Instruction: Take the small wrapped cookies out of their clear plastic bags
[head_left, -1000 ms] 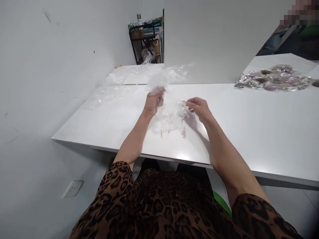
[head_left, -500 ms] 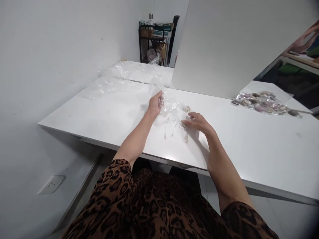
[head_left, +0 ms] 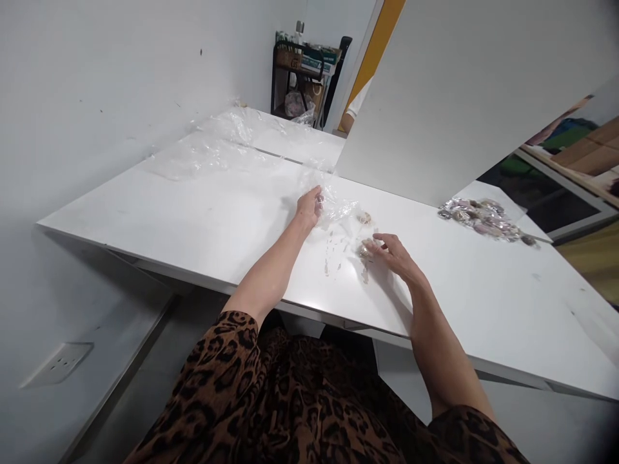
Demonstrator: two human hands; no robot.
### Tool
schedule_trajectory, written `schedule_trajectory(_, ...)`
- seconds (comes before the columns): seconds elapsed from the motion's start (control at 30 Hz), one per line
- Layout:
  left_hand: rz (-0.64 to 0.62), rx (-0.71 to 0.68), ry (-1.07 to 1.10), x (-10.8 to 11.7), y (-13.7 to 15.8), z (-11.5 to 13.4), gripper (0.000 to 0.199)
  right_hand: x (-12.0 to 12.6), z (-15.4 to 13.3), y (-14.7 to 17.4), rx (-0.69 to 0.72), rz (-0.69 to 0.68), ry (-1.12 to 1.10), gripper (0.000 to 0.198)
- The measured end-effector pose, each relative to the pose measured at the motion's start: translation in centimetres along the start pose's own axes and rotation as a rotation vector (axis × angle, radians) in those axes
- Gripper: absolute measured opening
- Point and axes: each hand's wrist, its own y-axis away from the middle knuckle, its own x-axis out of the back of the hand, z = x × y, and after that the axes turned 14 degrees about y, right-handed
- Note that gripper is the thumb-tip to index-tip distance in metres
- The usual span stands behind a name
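Bunched clear plastic bag (head_left: 340, 207) lies in front of me, with my left hand (head_left: 309, 205) closed on its left side. My right hand (head_left: 394, 254) is at the bag's right side, thumb and fingertips at a small brownish piece in shiny clear wrap (head_left: 365, 250). The grip looks light, and its far side is hidden. Just beyond, a second small tan piece (head_left: 364, 218) rests by the bag's edge. Below the bag, small greyish-brown marks or flecks (head_left: 333, 248) show on the white table (head_left: 251, 212).
More crumpled clear plastic (head_left: 193, 154) spreads over the table's far left, by the wall. To the right is a pile of brown and pinkish wrapped pieces (head_left: 483, 219). A pale upright panel (head_left: 435, 96) rises behind the table. A loaded black cart (head_left: 297, 74) stands beyond; part of another person's arm (head_left: 355, 109) shows.
My right hand has shifted slightly right and toward me, and the brownish piece at its fingertips now shows more plainly. My left hand still holds the bag. The view has turned and tilted.
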Motion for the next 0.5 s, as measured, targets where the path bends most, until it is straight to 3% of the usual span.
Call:
schedule_trajectory(0.1,-0.014,-0.008,0.037,0.0,-0.2,0.3,0.024,0.1,0.0,0.8,0.032,-0.067,0.088,0.061)
schedule_trajectory(0.27,-0.011,-0.029,0.083,0.3,-1.2,0.9,0.027,0.0,-0.1,1.1,-0.061,-0.064,0.064,0.057)
schedule_trajectory(0.4,0.023,-0.043,0.074,0.7,-1.6,1.0,0.027,0.0,0.0,0.6,-0.066,-0.116,-0.125,0.061)
schedule_trajectory(0.5,0.024,-0.048,0.063,0.9,-1.8,0.9,0.025,0.7,0.2,-1.1,-0.063,-0.052,-0.307,0.055)
